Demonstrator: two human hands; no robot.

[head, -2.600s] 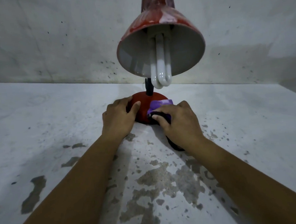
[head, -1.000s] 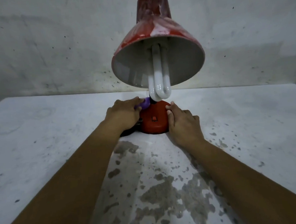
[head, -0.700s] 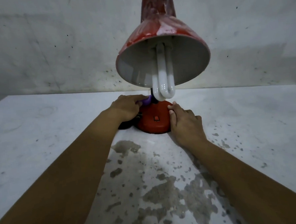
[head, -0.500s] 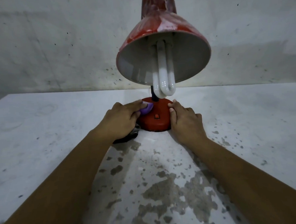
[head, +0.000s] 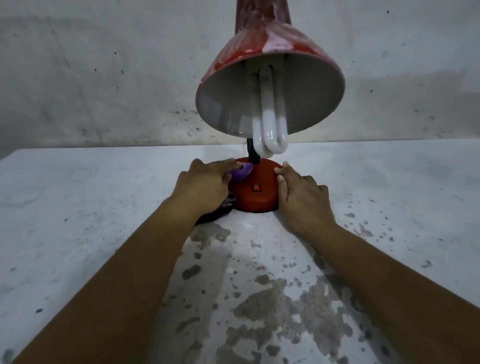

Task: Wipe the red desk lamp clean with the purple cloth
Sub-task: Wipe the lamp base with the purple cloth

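Note:
The red desk lamp stands on the table ahead of me. Its round red base [head: 257, 192] carries a small switch, a black neck rises behind it, and the streaked red shade [head: 265, 49] with a white tube bulb [head: 269, 119] hangs toward me. My left hand [head: 203, 186] presses the purple cloth [head: 241, 173] against the base's upper left side; only a fold of cloth shows past my fingers. My right hand [head: 303, 198] lies flat against the base's right side, fingers together, bracing it.
The grey table top [head: 68, 218] has worn, flaking patches [head: 273, 305] in front of me. A dark cord or cloth end [head: 215, 213] lies under my left wrist. A stained wall [head: 89, 78] rises just behind the table.
The cloth has passed from my right hand to my left, which now rubs the base's left side. My right hand has shifted to the base's right side. The lamp has turned, its switch now facing me.

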